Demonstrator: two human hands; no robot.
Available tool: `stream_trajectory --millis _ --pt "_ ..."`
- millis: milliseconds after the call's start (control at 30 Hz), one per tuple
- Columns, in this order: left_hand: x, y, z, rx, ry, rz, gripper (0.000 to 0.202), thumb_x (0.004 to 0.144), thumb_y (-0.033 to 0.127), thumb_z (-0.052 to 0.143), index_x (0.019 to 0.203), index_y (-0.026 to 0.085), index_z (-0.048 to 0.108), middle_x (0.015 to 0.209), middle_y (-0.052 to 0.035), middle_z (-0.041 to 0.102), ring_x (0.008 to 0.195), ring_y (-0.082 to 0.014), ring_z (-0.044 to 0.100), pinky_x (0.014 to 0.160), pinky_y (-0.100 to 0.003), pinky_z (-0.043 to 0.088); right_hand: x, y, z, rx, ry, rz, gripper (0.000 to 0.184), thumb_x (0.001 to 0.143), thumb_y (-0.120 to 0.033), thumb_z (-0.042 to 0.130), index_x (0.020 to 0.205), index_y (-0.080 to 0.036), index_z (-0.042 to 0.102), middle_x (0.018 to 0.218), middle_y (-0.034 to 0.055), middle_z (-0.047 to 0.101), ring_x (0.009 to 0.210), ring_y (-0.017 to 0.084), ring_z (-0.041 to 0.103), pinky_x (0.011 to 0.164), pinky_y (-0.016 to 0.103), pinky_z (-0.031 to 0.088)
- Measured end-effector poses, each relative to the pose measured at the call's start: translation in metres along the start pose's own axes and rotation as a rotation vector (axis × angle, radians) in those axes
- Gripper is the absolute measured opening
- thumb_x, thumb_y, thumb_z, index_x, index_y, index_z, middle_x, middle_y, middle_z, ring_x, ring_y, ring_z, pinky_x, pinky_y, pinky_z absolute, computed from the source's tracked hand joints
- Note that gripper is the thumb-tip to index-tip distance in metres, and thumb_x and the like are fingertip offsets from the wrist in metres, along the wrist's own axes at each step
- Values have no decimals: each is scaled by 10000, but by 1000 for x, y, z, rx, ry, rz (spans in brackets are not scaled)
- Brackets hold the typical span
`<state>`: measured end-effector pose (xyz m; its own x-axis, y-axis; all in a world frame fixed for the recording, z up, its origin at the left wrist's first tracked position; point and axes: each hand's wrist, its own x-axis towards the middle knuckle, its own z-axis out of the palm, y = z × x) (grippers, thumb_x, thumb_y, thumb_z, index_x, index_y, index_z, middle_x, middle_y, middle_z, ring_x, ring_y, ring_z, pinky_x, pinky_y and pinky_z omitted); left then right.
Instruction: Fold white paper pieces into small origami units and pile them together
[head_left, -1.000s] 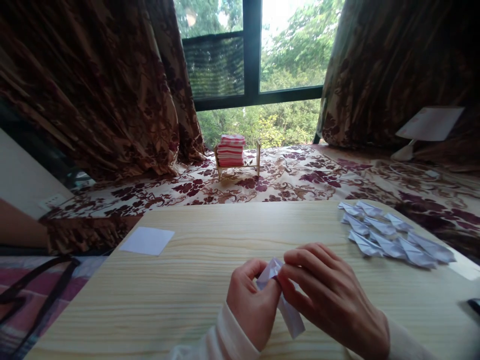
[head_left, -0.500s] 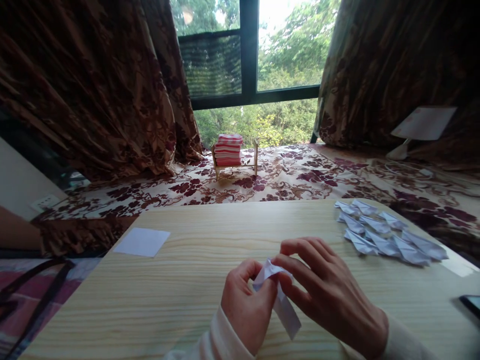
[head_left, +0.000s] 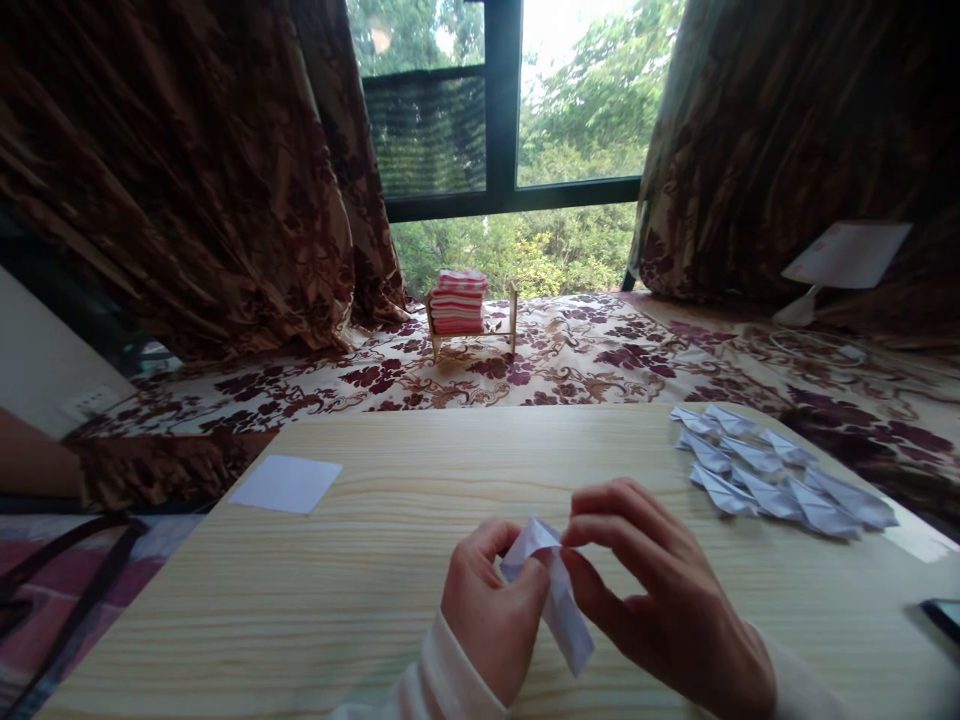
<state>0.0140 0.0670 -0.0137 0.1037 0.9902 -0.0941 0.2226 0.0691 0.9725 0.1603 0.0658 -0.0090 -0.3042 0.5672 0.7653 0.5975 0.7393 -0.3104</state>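
Both hands are pinched onto 1 small folded paper piece (head_left: pixel 551 590), held just above the near edge of the wooden table (head_left: pixel 420 480). Left hand (head_left: pixel 491 610) grips the left end between thumb and fingers, right hand (head_left: pixel 660 600) nips the top fold with its fingertips while the long white flap hangs down between the 2 palms. Cream sleeves show at both wrists.

Off to the right on the same table there's a pile of finished folded paper pieces (head_left: pixel 780 475), well apart from the hands. A blank white paper square (head_left: pixel 286 484) lies flat near the left far corner. Past the table, a little wooden rack with a red striped stack (head_left: pixel 459 302) stands on the floral cloth by the window (head_left: pixel 517 120).
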Motion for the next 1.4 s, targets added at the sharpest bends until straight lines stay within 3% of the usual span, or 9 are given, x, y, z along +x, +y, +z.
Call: stream_trajectory --millis 100,167,300,567,733,1167,1400 --pt "0 -3 -4 73 16 106 166 739 289 534 622 173 542 600 11 482 614 -155 451 603 -261 359 1 1 -1 169 11 299 81 849 -188 519 911 -202 569 952 67 586 871 188 586 723 298 486" --pt "-1 -5 -5 155 27 190 184 773 274 530 616 179 538 622 8 478 646 -164 472 630 -263 360 1 2 0 300 -104 462 107 877 -258 502 890 -204 594 963 57 582 863 177 589 725 284 488" --pt "-4 -8 -3 278 30 313 198 808 215 514 613 186 538 643 -3 497 704 -182 508 678 -270 371 -1 3 2 550 -274 605 151 880 -297 514 813 -194 603 864 18 573 802 147 570 714 254 468" --pt "-4 -12 -3 411 56 435 150 784 124 520 663 185 584 665 -13 550 717 -186 523 695 -283 386 1 -1 2 572 -277 637 115 840 -233 533 759 -175 592 808 19 572 759 146 534 700 271 433" --pt "-4 -10 0 443 94 501 198 791 130 514 601 179 538 612 -3 540 653 -168 519 694 -296 391 1 -2 2 565 -285 619 118 835 -193 517 766 -161 606 789 22 560 745 143 522 693 273 424" --pt "-4 -13 -2 408 3 441 156 794 146 521 647 174 565 646 -5 523 716 -179 523 689 -284 405 5 3 -3 634 -346 686 222 858 -280 506 705 -150 604 739 20 566 707 147 531 656 261 416" --pt "-2 -4 1 233 -62 281 235 827 260 478 636 162 572 669 -34 554 702 -189 538 684 -299 404 2 5 0 791 -383 785 250 832 -377 552 762 -141 599 710 37 613 702 174 588 632 278 455"
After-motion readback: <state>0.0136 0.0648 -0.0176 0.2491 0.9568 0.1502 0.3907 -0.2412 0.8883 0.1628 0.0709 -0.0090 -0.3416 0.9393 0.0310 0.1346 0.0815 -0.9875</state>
